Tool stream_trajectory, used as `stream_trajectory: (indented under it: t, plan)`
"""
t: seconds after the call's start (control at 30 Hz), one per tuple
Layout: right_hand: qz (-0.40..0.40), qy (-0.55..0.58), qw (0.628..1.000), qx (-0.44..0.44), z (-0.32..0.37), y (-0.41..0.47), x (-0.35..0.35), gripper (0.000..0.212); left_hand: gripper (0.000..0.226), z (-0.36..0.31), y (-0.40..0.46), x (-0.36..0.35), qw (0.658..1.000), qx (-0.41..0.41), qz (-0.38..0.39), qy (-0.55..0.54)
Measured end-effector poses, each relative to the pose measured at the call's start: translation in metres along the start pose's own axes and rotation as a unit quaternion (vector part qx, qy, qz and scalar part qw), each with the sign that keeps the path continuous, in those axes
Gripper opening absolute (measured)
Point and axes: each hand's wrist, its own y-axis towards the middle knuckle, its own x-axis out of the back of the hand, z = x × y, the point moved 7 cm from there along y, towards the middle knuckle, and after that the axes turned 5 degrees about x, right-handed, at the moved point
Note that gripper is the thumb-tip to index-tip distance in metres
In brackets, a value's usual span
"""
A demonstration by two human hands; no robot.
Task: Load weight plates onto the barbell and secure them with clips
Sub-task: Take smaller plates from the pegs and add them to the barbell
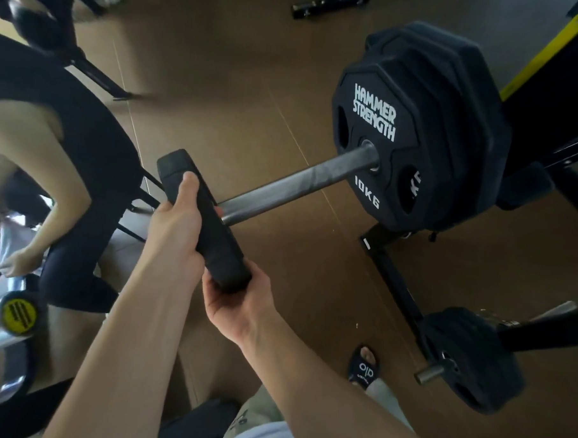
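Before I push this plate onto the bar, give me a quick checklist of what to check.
1. Both hands on the plate: ok, left hand high, right hand underneath.
2. Sleeve free between its end and the loaded plates: ok.
3. Plate's hole lined up with the sleeve end: cannot tell, hidden behind the plate.
4. Clip within reach: cannot tell, none in view.
5. Foot clear of the plate: ok.

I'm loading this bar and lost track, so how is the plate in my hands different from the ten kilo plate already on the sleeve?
The held plate, gripped by the left hand and right hand, sits edge-on at the sleeve's tip. The 10KG plate is slid far in against larger plates, showing its white-lettered face. The held plate's face and lettering are hidden. Both are black.
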Motion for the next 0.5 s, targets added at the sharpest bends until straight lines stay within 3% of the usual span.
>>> stream_trajectory:
  t: [0.23,0.37,0.5]
  plan:
    - [-0.015,-0.015,1.0,0.023,0.017,0.012,0.011,0.03,0.028,0.014,0.003,-0.004,0.999,0.042,-0.018,-0.004]
    - [-0.022,-0.035,0.999,0.024,0.033,0.021,0.021,0.028,0.048,0.03,0.009,0.0,0.997,0.074,-0.019,-0.007]
    - [-0.011,-0.037,0.999,0.002,0.018,0.025,0.017,0.028,0.036,0.021,0.006,-0.006,0.998,0.056,0.001,0.024]
